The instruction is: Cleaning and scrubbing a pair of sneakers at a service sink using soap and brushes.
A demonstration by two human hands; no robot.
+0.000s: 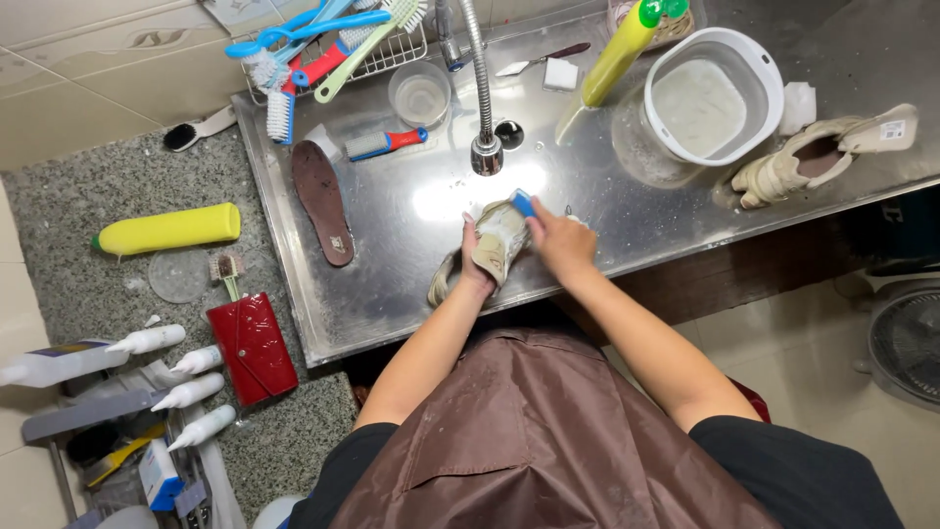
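- Your left hand (474, 266) grips the beige sneaker (494, 245) near the steel sink's front edge (411, 328).
- Your right hand (560, 238) presses a blue brush (523, 203) on it.
- Bare steel lies behind, toward the faucet (486, 152).

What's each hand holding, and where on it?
Left hand grips the pale shoe around its middle, over the steel sink. Right hand holds a blue brush by its back, pressed against the shoe's upper end.

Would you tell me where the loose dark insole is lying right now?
The insole lies flat on the steel sink's left part, below the red-and-blue brush, left of the faucet.
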